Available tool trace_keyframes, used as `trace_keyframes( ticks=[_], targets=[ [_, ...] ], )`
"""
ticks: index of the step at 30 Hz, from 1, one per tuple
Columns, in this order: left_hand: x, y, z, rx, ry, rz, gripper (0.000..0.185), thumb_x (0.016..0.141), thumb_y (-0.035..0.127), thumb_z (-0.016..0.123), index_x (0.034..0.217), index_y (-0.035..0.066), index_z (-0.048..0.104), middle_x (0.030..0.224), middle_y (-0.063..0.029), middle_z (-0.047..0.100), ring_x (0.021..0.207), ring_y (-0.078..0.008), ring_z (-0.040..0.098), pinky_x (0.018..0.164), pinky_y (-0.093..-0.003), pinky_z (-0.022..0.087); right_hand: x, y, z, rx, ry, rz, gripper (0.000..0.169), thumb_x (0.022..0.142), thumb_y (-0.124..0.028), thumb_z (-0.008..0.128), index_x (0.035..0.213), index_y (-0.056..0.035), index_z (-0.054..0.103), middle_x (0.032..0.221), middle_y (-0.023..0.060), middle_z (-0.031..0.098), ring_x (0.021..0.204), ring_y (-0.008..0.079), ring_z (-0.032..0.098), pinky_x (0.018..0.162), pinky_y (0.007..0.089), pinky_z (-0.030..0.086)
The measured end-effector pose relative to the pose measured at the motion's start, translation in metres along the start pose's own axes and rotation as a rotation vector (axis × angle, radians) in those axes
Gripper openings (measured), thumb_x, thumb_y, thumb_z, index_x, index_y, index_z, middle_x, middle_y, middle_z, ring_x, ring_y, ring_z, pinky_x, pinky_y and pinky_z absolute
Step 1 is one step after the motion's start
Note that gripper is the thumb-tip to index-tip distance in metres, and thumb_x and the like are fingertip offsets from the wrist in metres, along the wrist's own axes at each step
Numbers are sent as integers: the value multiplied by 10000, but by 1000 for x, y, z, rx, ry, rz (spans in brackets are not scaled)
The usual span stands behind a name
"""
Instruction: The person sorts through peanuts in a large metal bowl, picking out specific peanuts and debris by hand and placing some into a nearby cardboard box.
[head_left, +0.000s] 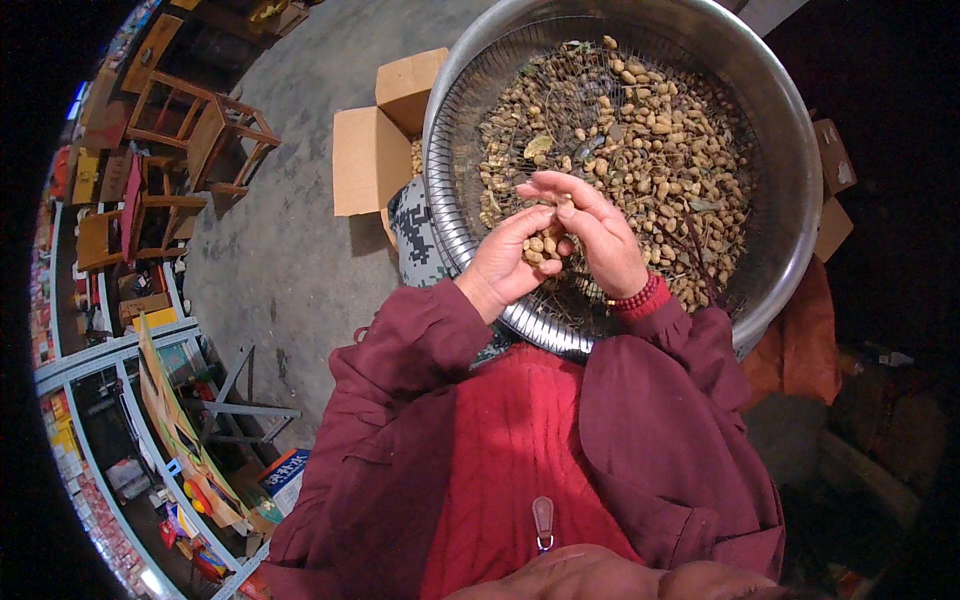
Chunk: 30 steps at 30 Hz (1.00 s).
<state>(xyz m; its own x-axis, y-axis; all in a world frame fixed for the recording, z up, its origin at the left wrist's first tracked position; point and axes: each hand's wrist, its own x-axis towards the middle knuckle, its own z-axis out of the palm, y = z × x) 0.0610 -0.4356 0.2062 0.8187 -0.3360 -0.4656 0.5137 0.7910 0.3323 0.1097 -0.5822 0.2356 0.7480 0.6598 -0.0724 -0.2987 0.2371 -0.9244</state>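
Observation:
My left hand (504, 259) is cupped around several unshelled peanuts (541, 247). Against it, my right hand (600, 232), with a beaded bracelet at the wrist, pinches one peanut (564, 202) between thumb and fingers. Both hands are over the near part of a large round metal basin (796, 187). A wire mesh rack (457, 161) lies inside the basin under a wide heap of peanuts (667, 142), mixed with thin stems and dry bits. A yellowish leaf (538, 146) lies on the heap beyond my hands.
An opened cardboard box (367, 161) with peanuts inside stands left of the basin. An orange sack (799, 345) is at the right. Wooden stools (206, 142) stand on the concrete floor (300, 112) at the upper left, and metal shelves (112, 352) with packaged goods line the left side.

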Motion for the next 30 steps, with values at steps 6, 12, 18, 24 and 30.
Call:
trace_keyframes(
  ticks=[6, 12, 18, 24, 30],
  targets=[
    [-3, 6, -4, -6, 1, 31, 146, 917, 207, 579, 1033, 121, 559, 897, -18, 598, 721, -152, 577, 488, -231, 417, 2, 7, -5, -75, -40, -45, 468, 923, -121, 360, 1369, 15, 401, 1310, 128, 526, 1151, 154, 507, 937, 267, 399],
    [-9, 15, -3, 108, 3, 55, 150, 926, 212, 589, 1035, 119, 546, 892, -22, 598, 699, -136, 590, 457, -219, 413, 0, 5, -8, -104, -136, 21, 414, 950, -107, 371, 1343, 0, 442, 1180, 47, 545, 939, 89, 516, 840, 227, 431],
    [-10, 14, -2, 101, 4, 30, 155, 921, 195, 597, 1043, 121, 537, 869, -9, 586, 669, -110, 572, 436, -189, 401, 1, 11, -9, -193, -149, -71, 405, 978, -129, 405, 1361, -1, 419, 1140, 31, 538, 893, 80, 508, 827, 235, 444],
    [-9, 15, 0, 98, 7, 119, 83, 922, 153, 588, 980, 111, 547, 859, -8, 596, 663, -91, 566, 436, -178, 384, 2, 14, -8, -136, -113, -25, 379, 966, -148, 495, 1315, -4, 456, 1124, 39, 562, 894, 78, 542, 811, 234, 461],
    [-6, 12, 11, 184, 212, 360, 64, 910, 131, 607, 930, 89, 563, 853, -22, 634, 659, -59, 556, 441, -178, 368, 4, 23, -10, -247, 180, -17, 203, 869, -176, 677, 934, -10, 579, 842, 10, 610, 729, 57, 558, 647, 215, 462]
  ],
)
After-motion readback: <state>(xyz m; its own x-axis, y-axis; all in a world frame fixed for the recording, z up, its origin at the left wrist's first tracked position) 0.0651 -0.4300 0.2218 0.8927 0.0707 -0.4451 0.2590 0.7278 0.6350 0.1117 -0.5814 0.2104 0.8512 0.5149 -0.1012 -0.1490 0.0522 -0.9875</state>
